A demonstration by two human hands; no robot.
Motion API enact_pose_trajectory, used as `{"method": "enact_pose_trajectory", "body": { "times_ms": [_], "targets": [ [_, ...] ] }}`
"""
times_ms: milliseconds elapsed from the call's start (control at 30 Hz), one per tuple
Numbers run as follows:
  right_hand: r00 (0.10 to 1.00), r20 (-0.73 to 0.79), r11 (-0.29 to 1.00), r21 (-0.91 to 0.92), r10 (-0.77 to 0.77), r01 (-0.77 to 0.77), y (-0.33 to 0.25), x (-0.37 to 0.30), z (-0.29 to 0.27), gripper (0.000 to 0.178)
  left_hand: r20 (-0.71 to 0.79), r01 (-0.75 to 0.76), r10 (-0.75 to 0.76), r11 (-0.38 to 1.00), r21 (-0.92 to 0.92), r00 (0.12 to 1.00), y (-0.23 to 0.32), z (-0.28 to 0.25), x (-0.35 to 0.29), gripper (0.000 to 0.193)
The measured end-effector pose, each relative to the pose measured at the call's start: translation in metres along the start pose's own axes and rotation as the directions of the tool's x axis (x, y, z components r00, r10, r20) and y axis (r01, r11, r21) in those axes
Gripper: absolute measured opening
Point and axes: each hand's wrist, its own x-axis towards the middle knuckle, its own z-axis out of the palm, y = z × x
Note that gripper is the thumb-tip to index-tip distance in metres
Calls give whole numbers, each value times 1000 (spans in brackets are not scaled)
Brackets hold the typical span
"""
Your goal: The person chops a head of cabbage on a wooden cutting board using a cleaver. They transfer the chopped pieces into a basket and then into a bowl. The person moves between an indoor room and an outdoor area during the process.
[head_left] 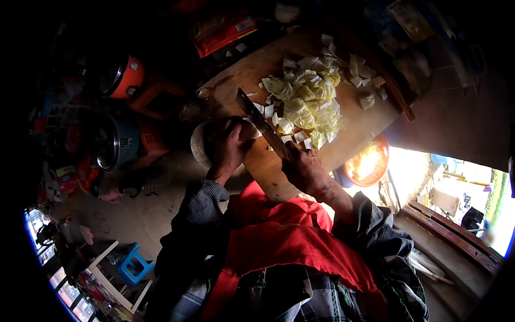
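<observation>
My right hand (303, 169) is wrapped round the handle of a kitchen knife (262, 123). Its dark, broad blade slants up and left over the board. Pale yellow chopped cabbage (308, 102) is heaped on the wooden cutting board (228, 88), with loose white pieces lying along the blade. Beside the knife, at the board's left edge, my left hand (230, 147) is closed with its fingers curled. Shadow hides what those fingers grip, if anything. A round, pale-rimmed vessel (199, 145) shows just left of this hand, partly covered by it.
Beyond the board lies a red packet (222, 35). Cookers, one orange (131, 78) and one dark green (126, 142), stand at the left. An orange basin (370, 161) is below the board's right side. A blue stool (134, 264) stands at lower left.
</observation>
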Motion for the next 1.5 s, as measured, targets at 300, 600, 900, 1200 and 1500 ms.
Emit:
{"method": "enact_pose_trajectory", "body": {
  "times_ms": [300,600,900,1200,1500],
  "targets": [
    [985,136,993,-49,110,-104,-9,22,10,32,7,-23,23,1000,-4,1000,6,-2,5,32],
    [983,50,944,276,175,-182,20,2,-15,38,83,-139,148,985,-101,986,17,9,6,42],
    [924,8,720,624,382,-303,32,-57,-34,28,265,198,-131,950,-240,955,-16,35,56,32],
    [908,-83,600,775,410,-200,52,-85,-16,32,319,127,-86,985,-112,944,3,34,77,25],
    [736,-376,782,531,563,-327,104,-99,-53,24,110,422,-408,886,-192,906,-80,-86,16,23]
  ]
}}
